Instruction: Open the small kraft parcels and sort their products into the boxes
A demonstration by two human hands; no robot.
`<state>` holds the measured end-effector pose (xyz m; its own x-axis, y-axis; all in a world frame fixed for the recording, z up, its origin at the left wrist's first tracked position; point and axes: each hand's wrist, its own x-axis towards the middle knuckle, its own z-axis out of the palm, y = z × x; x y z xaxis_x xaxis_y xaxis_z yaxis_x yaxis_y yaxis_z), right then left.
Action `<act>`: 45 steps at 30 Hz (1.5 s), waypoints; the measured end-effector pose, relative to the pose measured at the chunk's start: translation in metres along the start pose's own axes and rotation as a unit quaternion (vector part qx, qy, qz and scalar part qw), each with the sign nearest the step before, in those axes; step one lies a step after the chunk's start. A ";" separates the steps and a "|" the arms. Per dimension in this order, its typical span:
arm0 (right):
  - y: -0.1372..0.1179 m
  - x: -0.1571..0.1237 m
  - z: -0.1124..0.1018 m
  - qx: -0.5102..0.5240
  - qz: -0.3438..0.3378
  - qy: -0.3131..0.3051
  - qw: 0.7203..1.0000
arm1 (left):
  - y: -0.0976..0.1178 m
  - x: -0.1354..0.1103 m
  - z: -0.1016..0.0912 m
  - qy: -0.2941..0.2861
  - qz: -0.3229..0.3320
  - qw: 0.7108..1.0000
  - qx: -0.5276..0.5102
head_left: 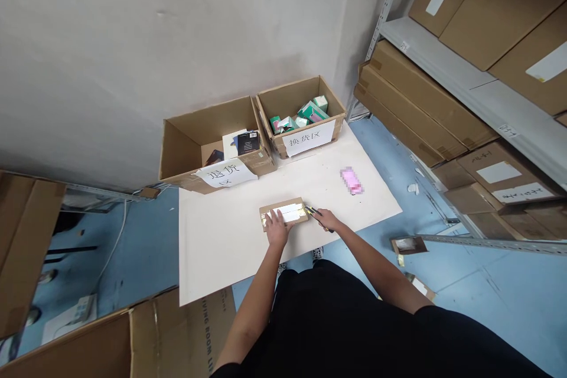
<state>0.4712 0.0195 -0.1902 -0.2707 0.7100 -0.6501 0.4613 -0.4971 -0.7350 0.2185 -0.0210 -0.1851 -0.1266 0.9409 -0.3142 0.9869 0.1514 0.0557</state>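
Observation:
A small cardboard box (pixel 286 213) with a white label on top and yellowish tape at its ends lies on the white tabletop (pixel 221 236). My left hand (pixel 277 229) rests on the left part of this box, fingers spread over the top and thumb along the near edge, holding it. In my right hand (pixel 326 220) is a dark, slim utility knife (pixel 313 211); its tip points at the right end of the box, at the tape. Whether the blade touches the cardboard I cannot tell. Further right on the table lies a pink, pixelated item (pixel 351 181).
Two open cartons with handwritten paper signs stand along the table's back: the left carton (pixel 181 156) holds dark and white boxes, the right carton (pixel 301 85) several green-and-white boxes. Shelving (pixel 447 50) with cartons rises at right. A large carton (pixel 177 331) stands at front left.

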 end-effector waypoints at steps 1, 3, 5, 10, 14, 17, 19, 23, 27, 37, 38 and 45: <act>0.002 -0.003 -0.002 -0.006 0.003 -0.005 1.000 | 0.001 -0.001 0.000 -0.002 -0.001 1.000 0.000; 0.009 -0.011 -0.007 -0.018 0.004 -0.027 0.999 | 0.002 -0.003 0.000 -0.003 -0.002 1.000 0.002; 0.018 -0.017 -0.009 -0.016 -0.004 -0.049 0.999 | 0.001 -0.004 -0.002 0.003 0.000 1.000 0.003; 0.027 -0.019 0.013 0.060 0.014 0.076 0.995 | -0.017 0.009 -0.020 0.014 0.030 0.999 -0.002; 0.004 -0.003 0.052 0.022 0.035 0.134 0.990 | -0.030 0.019 -0.030 0.012 0.047 0.999 0.009; -0.024 0.019 0.067 -0.044 0.046 0.200 0.978 | -0.028 0.013 -0.025 0.011 0.019 0.999 0.032; -0.042 0.037 0.063 -0.073 0.053 0.238 0.967 | -0.023 0.004 -0.018 0.016 -0.006 0.999 0.041; -0.069 0.069 0.039 -0.066 0.047 0.257 0.963 | -0.007 -0.019 -0.002 -0.002 0.029 0.999 0.017; -0.069 0.078 0.032 0.052 0.027 0.217 0.974 | 0.005 -0.028 0.014 0.002 0.100 0.995 -0.028; -0.040 0.064 0.073 0.334 -0.056 0.110 0.935 | -0.088 -0.015 0.016 -0.011 -0.004 0.991 -0.131; -0.040 0.065 0.077 0.327 -0.051 0.126 0.935 | -0.097 -0.015 0.016 -0.006 0.002 0.991 -0.131; -0.055 0.068 0.145 0.251 -0.025 0.096 0.963 | -0.141 -0.015 0.035 -0.053 0.085 0.984 -0.148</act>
<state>0.3054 0.0228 -0.2215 -0.0992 0.7946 -0.5989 -0.0283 -0.6039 -0.7966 0.0847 -0.0671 -0.2215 0.0649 0.9261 -0.3717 0.9183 0.0904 0.3855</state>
